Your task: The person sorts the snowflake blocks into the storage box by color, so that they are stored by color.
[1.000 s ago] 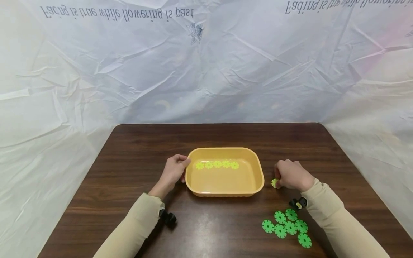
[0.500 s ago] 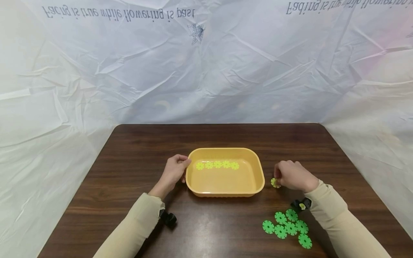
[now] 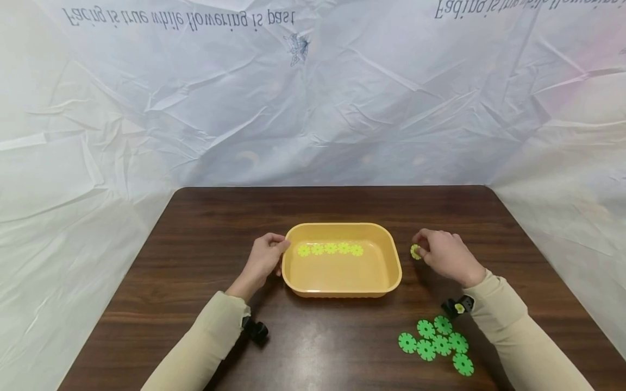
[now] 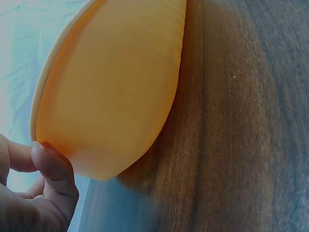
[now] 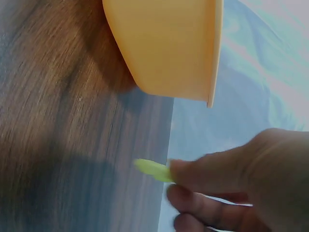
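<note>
My left hand pinches the left rim of a yellow plastic basin, thumb and fingers on its edge; the left wrist view shows the same grip from below. Inside the basin, several yellow notched discs lie in a row along the far side. To the right of the basin, my right hand pinches one more yellow notched disc between thumb and fingers. That disc is raised above the table in the right wrist view, apart from the basin wall.
Several green notched discs lie grouped on the dark wooden table, close to the right forearm. Each wrist carries a small black camera, such as the left one. White printed sheeting hangs behind and at both sides.
My right hand has lifted the yellow disc off the table, moving up and slightly away from me. The left hand and the basin have stayed in place.
</note>
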`<state>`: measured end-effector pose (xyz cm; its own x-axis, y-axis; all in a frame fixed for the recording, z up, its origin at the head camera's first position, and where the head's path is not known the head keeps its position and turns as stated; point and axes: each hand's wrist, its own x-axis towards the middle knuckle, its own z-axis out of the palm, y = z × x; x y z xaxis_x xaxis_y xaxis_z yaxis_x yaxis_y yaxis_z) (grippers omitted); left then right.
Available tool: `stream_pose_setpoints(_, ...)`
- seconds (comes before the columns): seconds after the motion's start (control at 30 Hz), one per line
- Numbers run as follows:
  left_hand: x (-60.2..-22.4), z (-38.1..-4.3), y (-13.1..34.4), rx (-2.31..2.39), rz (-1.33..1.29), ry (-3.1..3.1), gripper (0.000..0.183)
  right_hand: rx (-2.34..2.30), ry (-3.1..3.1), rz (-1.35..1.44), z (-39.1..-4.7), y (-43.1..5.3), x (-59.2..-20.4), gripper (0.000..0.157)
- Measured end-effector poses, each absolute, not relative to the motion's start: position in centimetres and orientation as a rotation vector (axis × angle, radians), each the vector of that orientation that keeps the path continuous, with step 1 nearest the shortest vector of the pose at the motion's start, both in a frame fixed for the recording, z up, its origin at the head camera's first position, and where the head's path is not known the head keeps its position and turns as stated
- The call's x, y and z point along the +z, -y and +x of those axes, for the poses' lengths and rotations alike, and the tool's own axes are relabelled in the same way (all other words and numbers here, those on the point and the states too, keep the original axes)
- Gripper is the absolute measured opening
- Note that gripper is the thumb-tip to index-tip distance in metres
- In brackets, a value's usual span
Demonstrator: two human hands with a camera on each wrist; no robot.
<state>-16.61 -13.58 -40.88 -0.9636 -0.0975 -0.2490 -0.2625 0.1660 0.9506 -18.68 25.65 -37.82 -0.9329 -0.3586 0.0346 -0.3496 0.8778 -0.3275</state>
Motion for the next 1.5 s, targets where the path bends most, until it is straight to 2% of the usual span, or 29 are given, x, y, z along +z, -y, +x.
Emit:
stream_pose_setpoints(0.4, -40.9, -16.7, 13.6, 1.924, -0.351, -2.289, 0.026, -0.962, -3.219, -0.597, -18.9, -24.4, -37.5, 0.019)
stream_pose_setpoints(0.63, -40.7, -16.6, 13.5, 1.914, -0.361, -2.296, 0.026, -1.068, -3.273, -0.880, -18.9, -22.9, -37.6, 0.017)
stream_pose_setpoints(0.87, -40.8, -16.6, 13.5, 1.914, -0.351, -2.297, 0.026, -0.898, -3.182, -1.004, -18.5, -21.4, -37.6, 0.020)
stream_pose_setpoints(1.3, -41.0, -16.6, 13.6, 1.905, -0.352, -2.312, 0.027, -0.208, -3.151, -1.207, -17.7, -19.2, -38.5, 0.027)
stream_pose_setpoints(1.5, -41.0, -16.6, 13.6, 1.917, -0.352, -2.300, 0.026, -0.018, -3.157, -1.296, -17.6, -18.6, -39.2, 0.024)
